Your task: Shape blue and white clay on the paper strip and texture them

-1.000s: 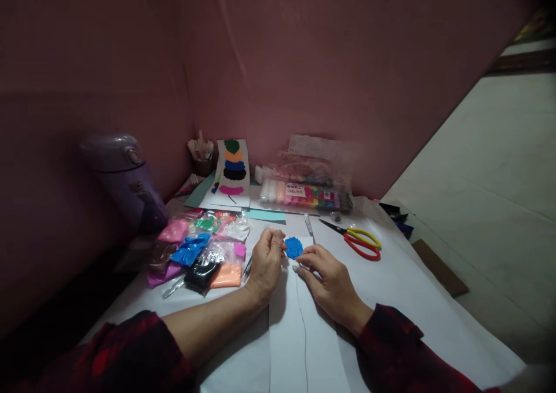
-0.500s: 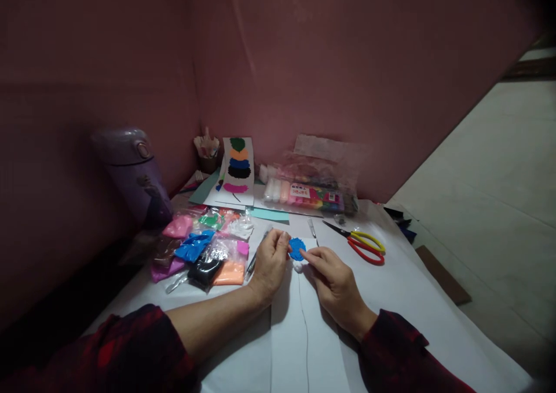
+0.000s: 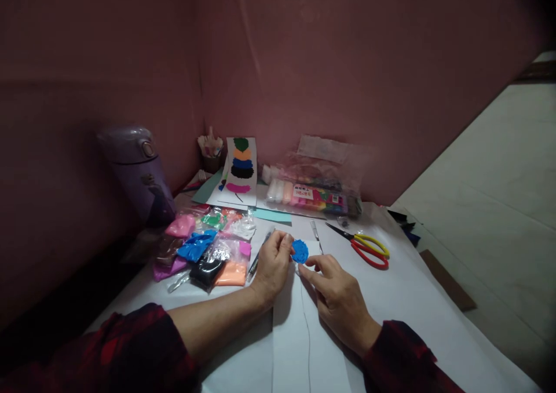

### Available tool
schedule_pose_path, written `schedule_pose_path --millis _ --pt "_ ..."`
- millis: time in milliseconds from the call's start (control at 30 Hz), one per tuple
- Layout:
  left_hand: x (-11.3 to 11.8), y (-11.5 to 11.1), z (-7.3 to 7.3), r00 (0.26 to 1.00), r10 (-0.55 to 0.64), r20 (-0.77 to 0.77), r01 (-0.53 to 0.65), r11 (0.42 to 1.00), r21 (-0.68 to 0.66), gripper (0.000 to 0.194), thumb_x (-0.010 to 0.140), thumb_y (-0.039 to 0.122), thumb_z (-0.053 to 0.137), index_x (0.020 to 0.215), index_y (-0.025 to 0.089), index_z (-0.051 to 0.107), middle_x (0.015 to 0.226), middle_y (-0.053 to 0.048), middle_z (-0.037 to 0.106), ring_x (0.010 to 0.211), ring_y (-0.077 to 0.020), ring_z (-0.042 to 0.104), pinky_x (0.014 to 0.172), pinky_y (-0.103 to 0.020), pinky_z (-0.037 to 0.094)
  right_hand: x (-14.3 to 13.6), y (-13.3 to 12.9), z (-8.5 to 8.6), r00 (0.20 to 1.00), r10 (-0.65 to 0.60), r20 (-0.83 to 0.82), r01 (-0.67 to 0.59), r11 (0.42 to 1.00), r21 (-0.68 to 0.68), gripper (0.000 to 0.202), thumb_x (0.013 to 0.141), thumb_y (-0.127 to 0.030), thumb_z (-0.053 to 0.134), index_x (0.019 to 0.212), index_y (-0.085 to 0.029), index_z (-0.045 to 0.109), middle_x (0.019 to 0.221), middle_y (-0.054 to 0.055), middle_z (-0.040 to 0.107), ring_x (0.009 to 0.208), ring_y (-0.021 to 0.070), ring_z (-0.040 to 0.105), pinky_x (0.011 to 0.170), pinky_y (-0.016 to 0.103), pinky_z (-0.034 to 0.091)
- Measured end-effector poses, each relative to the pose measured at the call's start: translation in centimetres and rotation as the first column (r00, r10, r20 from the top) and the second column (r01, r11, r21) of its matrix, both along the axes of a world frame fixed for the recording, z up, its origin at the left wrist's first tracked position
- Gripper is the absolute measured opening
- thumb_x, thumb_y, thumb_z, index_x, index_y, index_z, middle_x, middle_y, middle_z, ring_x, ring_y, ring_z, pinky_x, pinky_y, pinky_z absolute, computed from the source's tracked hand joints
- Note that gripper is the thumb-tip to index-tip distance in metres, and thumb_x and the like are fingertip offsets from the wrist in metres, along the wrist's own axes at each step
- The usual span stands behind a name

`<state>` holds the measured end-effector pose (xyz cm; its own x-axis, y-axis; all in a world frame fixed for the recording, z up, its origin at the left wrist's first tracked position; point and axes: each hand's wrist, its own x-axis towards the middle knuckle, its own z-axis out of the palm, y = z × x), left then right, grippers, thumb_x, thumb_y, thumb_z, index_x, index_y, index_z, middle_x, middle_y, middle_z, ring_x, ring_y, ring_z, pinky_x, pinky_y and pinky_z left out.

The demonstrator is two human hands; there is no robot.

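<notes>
A round, ruffled blue clay disc (image 3: 300,251) is between my hands, over a narrow white paper strip (image 3: 289,346) with a thin drawn line. My left hand (image 3: 273,265) pinches the disc's left edge, thumb and forefinger together. At the disc's lower right edge, my right hand (image 3: 341,294) has its thumb and forefinger closed in on the rim. A small white piece just below the disc is mostly covered by the right fingers. By the left hand lies a dark pen-like tool (image 3: 252,268), partly hidden.
Bagged coloured clay (image 3: 208,270) lies left, before a purple bottle (image 3: 145,184). Yellow-and-red-handled scissors (image 3: 370,250) and a slim clear tool (image 3: 315,230) lie right. Behind stand a painted card (image 3: 241,178), a pack of clay sticks (image 3: 313,199) and a small cup (image 3: 211,161).
My right fingers have shifted from the disc's face to its lower right edge, and its face now shows more fully. The whole view has moved slightly.
</notes>
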<state>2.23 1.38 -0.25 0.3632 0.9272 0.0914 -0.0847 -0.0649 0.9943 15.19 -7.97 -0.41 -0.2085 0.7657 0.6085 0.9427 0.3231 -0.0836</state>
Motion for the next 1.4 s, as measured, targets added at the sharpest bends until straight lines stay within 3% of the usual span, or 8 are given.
schedule_pose_path --millis 600,733,800,900,1033,1200,1300,1400 --pt "0.0 0.0 0.0 1.0 -0.005 -0.015 0.005 1.0 0.014 0.023 0.089 0.037 0.049 0.079 0.018 0.055 0.068 0.001 0.054 0.056 -0.01 0.046 0.05 -0.022 0.036 -0.5 -0.3 -0.3 0.993 -0.045 0.112 0.055 0.995 -0.087 0.03 0.087 -0.003 0.052 0.105 -0.017 0.07 0.082 0.008 0.061 0.076 0.0205 0.054 0.058 0.031 0.042" --pt "0.0 0.0 0.1 1.0 -0.01 -0.01 0.01 1.0 0.01 0.021 0.088 0.036 0.049 0.08 0.018 0.055 0.068 0.002 0.053 0.057 -0.0103 0.047 0.051 -0.021 0.037 -0.6 -0.3 -0.2 0.994 -0.061 0.09 0.068 0.994 -0.08 0.03 0.088 -0.004 0.05 0.104 -0.018 0.071 0.09 0.01 0.062 0.081 0.0213 0.056 0.058 0.03 0.044" --pt "0.0 0.0 0.1 1.0 -0.008 -0.004 0.008 1.0 0.007 0.02 0.088 0.035 0.05 0.08 0.018 0.055 0.068 0.002 0.053 0.056 -0.01 0.046 0.051 -0.021 0.037 -0.6 -0.1 -0.2 0.997 -0.058 0.041 0.061 0.995 -0.079 0.028 0.09 -0.007 0.05 0.101 -0.02 0.071 0.093 0.01 0.062 0.082 0.0208 0.057 0.059 0.03 0.046" --pt "0.0 0.0 0.2 1.0 0.003 0.01 -0.003 1.0 -0.003 0.019 0.086 0.035 0.051 0.078 0.018 0.055 0.066 0.002 0.053 0.054 -0.0098 0.046 0.051 -0.021 0.036 -0.4 0.1 -0.4 0.985 -0.03 -0.173 0.02 0.998 -0.059 0.024 0.091 -0.009 0.049 0.095 -0.021 0.07 0.087 0.007 0.063 0.079 0.0183 0.059 0.063 0.029 0.049" --pt "0.1 0.2 0.1 1.0 0.011 0.005 -0.011 1.0 -0.006 0.021 0.087 0.036 0.051 0.079 0.018 0.054 0.063 0.004 0.052 0.051 -0.0096 0.044 0.051 -0.022 0.036 0.1 0.5 -0.7 0.907 0.025 -0.421 0.003 0.998 0.064 0.032 0.088 -0.002 0.042 0.106 -0.02 0.061 0.097 0.007 0.065 0.092 0.0189 0.062 0.076 0.031 0.052" --pt "-0.1 -0.1 0.4 0.998 0.025 -0.054 -0.016 0.988 0.156 0.028 0.091 0.039 0.045 0.076 0.018 0.056 0.066 0.0 0.054 0.061 -0.013 0.05 0.06 -0.025 0.04 0.5 1.2 -0.4 0.851 -0.105 -0.514 0.125 0.992 0.005 0.02 0.09 -0.015 0.045 0.101 -0.019 0.061 0.099 0.009 0.063 0.09 0.0205 0.061 0.072 0.032 0.05" --pt "-0.5 -0.9 1.2 0.991 -0.026 -0.128 0.08 0.893 0.443 0.023 0.092 0.034 0.048 0.079 0.018 0.058 0.076 -0.004 0.061 0.072 -0.0155 0.055 0.067 -0.027 0.042 0.9 2.0 0.5 0.813 -0.203 -0.546 0.187 0.979 -0.085 0.018 0.089 -0.019 0.046 0.094 -0.018 0.063 0.093 0.008 0.065 0.083 0.0194 0.061 0.071 0.032 0.048" --pt "-0.7 -2.1 2.1 0.98 -0.084 -0.18 0.19 0.662 0.725 0.015 0.09 0.025 0.051 0.083 0.018 0.062 0.083 -0.008 0.066 0.079 -0.0181 0.057 0.071 -0.029 0.044 1.2 2.8 1.9 0.799 -0.285 -0.53 0.231 0.959 -0.168 0.017 0.086 -0.019 0.048 0.088 -0.018 0.065 0.091 0.007 0.067 0.081 0.0198 0.061 0.07 0.032 0.047"
